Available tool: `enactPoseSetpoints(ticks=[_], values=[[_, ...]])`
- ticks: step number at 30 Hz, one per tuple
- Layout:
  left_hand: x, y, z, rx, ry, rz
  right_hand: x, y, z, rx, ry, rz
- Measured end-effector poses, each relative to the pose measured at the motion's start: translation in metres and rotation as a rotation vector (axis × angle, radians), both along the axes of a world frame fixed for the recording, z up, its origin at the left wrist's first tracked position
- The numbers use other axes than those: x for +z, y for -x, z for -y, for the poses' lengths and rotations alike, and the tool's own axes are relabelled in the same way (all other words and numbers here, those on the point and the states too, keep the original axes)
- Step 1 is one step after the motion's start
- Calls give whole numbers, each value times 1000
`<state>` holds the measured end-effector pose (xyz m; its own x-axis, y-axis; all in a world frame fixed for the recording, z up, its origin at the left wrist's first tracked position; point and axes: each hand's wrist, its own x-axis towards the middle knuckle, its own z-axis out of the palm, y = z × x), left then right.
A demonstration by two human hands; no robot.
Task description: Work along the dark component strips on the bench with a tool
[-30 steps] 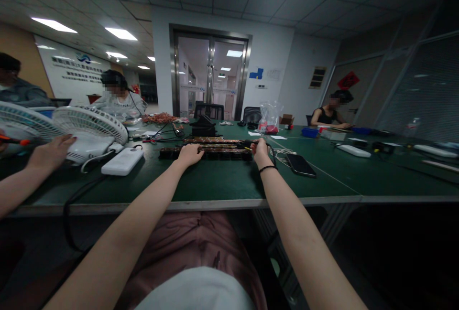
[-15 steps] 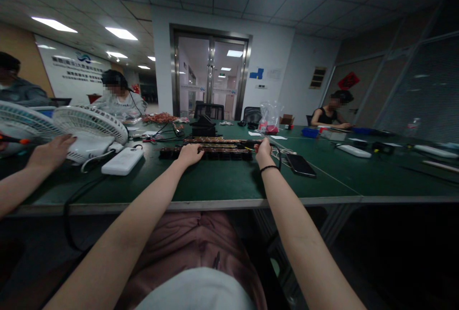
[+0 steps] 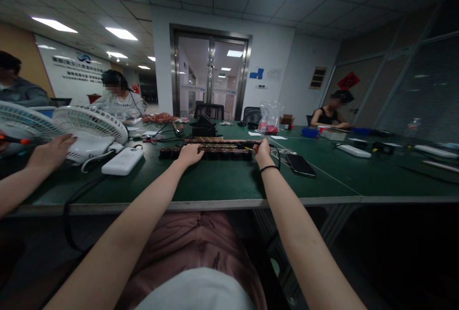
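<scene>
A long black tray (image 3: 234, 155) holding rows of copper-wound parts (image 3: 224, 143) lies crosswise on the green table in front of me. My left hand (image 3: 191, 154) rests on the left half of these rows, thumb and forefinger a little apart. Near the tray's right end, my right hand (image 3: 263, 150) is closed around a slim dark tool (image 3: 249, 145) that points left over the rows. A black cord (image 3: 278, 152) loops out behind that hand. The small dark tool's exact kind does not show, and its tip is too small to make out.
A co-worker's hand (image 3: 52, 155) touches a white fan (image 3: 91, 131) at left. A white power bank (image 3: 123, 160) lies nearby. Right of the tray are a pale coiled cable (image 3: 285, 156) and a black phone (image 3: 300, 165). Behind stands a black box (image 3: 203, 128). Other people sit around the table.
</scene>
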<state>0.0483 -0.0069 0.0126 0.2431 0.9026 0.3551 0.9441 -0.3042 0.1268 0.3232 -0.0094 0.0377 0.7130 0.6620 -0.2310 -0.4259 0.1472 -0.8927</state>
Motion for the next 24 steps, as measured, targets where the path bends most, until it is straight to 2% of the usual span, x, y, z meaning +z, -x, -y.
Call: enactPoseSetpoints(ticks=[5,24], values=[[1,-1,2,13,5,-28,1,2,2,0,-45,-8],[-1,1,-1,-10,-11,12,-1,1,0,7,-44,-3]])
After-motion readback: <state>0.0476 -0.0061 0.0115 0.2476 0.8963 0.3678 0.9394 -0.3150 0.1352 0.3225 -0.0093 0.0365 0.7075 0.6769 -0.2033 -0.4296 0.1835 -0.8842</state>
